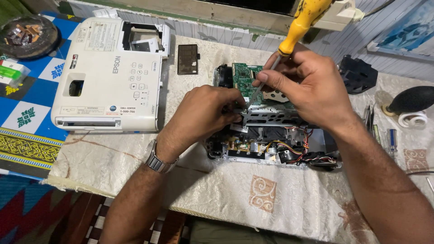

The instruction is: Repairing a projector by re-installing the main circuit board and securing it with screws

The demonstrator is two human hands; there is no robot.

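An opened projector chassis (271, 149) lies on the cloth-covered table, with a green circuit board (246, 74), a metal bracket (266, 117) and coloured wires showing. My right hand (307, 86) grips a yellow-handled screwdriver (300, 22), its shaft angled down to the bracket near the board. My left hand (205, 113), a metal watch on its wrist, rests on the chassis's left side, fingers pinched at the bracket by the screwdriver tip. What the fingers pinch is hidden.
The projector's white top cover (108, 72) lies upside-right at the left. A small dark rectangular panel (187, 58) sits behind it. A black part (357, 74), a black rubber blower (411, 99), white tape roll (412, 119) and small tools (392, 138) lie at the right.
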